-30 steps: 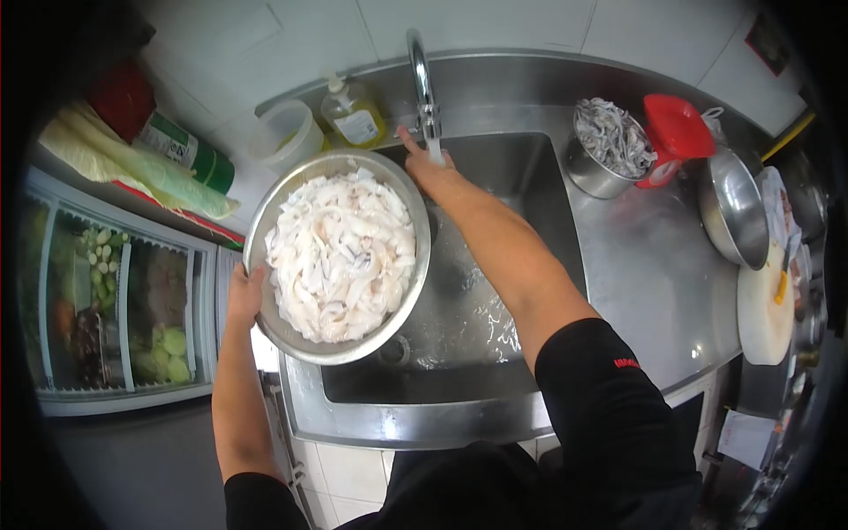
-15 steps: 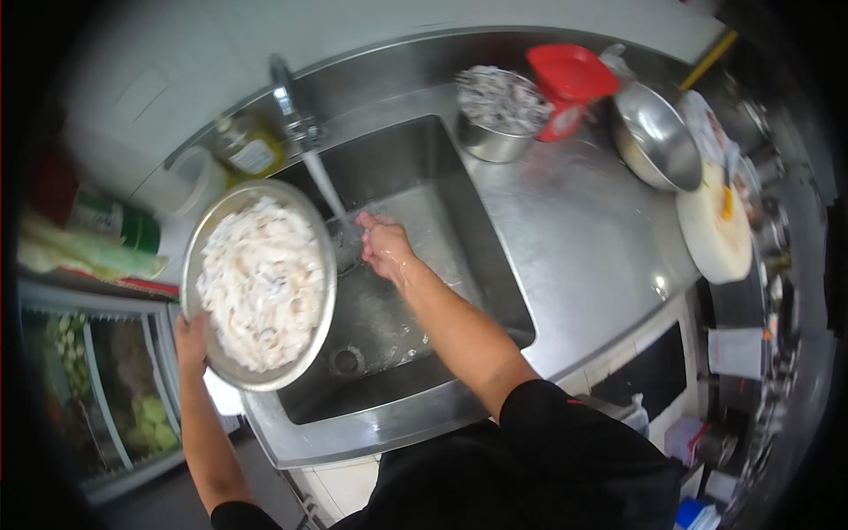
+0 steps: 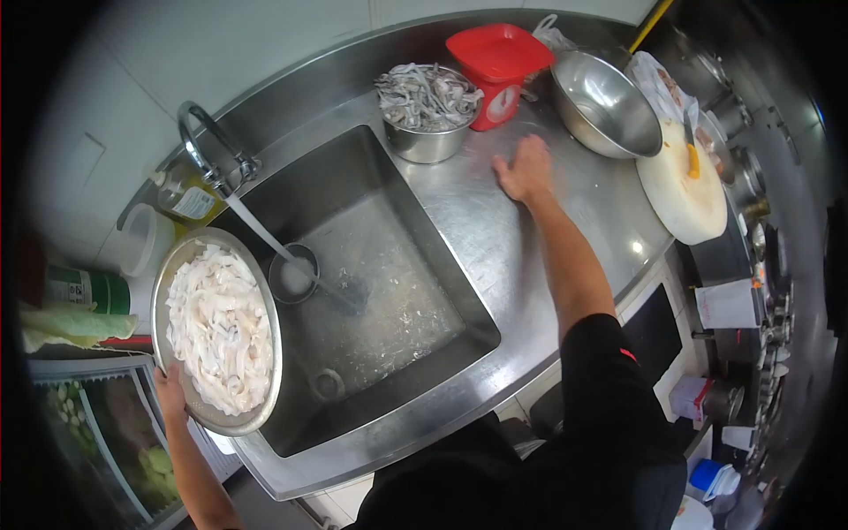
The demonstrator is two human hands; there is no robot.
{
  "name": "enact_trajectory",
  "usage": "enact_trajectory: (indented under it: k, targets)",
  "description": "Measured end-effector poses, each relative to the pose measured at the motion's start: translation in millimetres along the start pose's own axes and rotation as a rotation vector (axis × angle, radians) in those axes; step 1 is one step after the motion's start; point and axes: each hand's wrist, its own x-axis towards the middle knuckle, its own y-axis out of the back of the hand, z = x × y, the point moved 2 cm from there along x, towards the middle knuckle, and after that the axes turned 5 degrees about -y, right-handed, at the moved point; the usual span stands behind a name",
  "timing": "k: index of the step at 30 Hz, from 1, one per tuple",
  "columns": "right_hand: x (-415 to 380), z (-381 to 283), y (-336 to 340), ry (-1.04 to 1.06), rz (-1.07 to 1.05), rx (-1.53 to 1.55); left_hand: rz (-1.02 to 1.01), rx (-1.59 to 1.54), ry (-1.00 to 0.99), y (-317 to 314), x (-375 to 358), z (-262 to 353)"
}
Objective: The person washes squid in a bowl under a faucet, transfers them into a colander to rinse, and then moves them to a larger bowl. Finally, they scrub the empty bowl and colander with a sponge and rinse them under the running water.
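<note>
My left hand (image 3: 170, 397) grips the lower left rim of a steel bowl (image 3: 276, 358), its fingers partly hidden underneath. Pale strips that look like cleaned squid (image 3: 221, 327) fill this bowl, which is tilted beside the sink's left edge. Over the steel counter (image 3: 583, 221), my right hand (image 3: 527, 170) is stretched out with thumb apart and nothing in it. Closest to it are a red kitchen scale (image 3: 502, 57), a bare steel mixing bowl (image 3: 609, 102) and a steel pot (image 3: 428, 147) heaped with greyish squid pieces (image 3: 428, 97).
Water runs from a curved faucet (image 3: 199, 159) into the steel sink (image 3: 353, 190). Behind the held bowl stand a bottle of yellow liquid (image 3: 190, 199) and a plastic tub (image 3: 146, 238). A thick white cutting board (image 3: 685, 208) carries a yellow-handled knife (image 3: 692, 161). A glass-fronted case (image 3: 106, 433) is at lower left.
My right hand has left the water stream and moved right, out over the counter. My left hand still holds the bowl of strips. The view has shifted to the right.
</note>
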Motion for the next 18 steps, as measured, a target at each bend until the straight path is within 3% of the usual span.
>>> enact_trajectory:
  k: [3, 5, 6, 10, 14, 16, 18]
  targets:
    - [-16, -61, -12, 0.337, -0.121, 0.036, -0.016, 0.064, -0.001, 2, -3, 0]
    - [-46, -97, -40, 0.179, 0.103, 0.065, -0.053, 0.03, -0.019, 7, 3, -8]
    - [-69, -115, -25, 0.119, 0.085, 0.063, -0.037, 0.018, -0.023, 7, 6, -9]
    - [-134, -153, 1, 0.677, -0.34, 0.613, -0.08, -0.015, -0.056, 8, 8, -13]
    - [-117, -68, 21, 0.366, -0.056, 0.616, -0.026, 0.05, -0.032, 9, 12, -19]
    - [-100, 13, 29, 0.097, 0.0, 0.359, -0.056, 0.071, -0.082, 10, 15, -22]
    - [-78, 102, 15, -0.109, 0.204, 0.154, -0.056, 0.094, -0.073, 12, 12, -27]
